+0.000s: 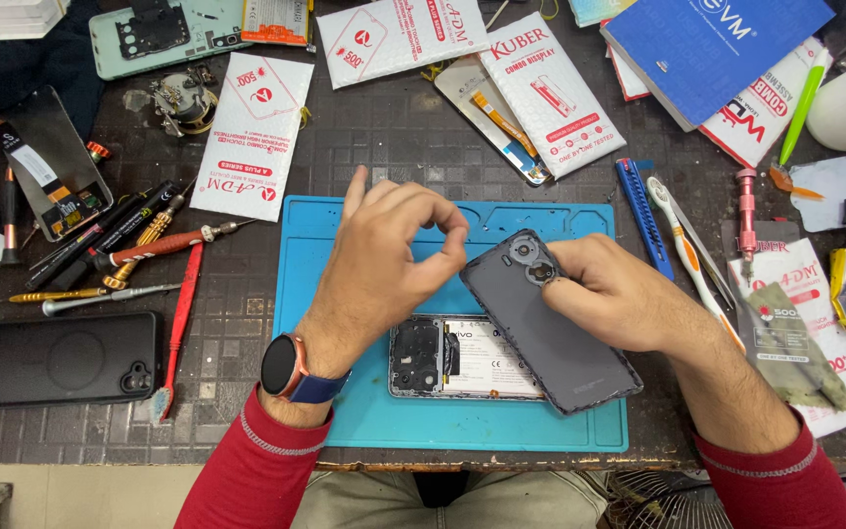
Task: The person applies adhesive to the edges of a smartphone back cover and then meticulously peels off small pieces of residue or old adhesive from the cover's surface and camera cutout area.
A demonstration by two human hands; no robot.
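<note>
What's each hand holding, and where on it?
Right hand grips the grey phone back cover at its camera-cutout end. Left hand pinches thumb to fingers; whether it holds anything cannot be told.
</note>
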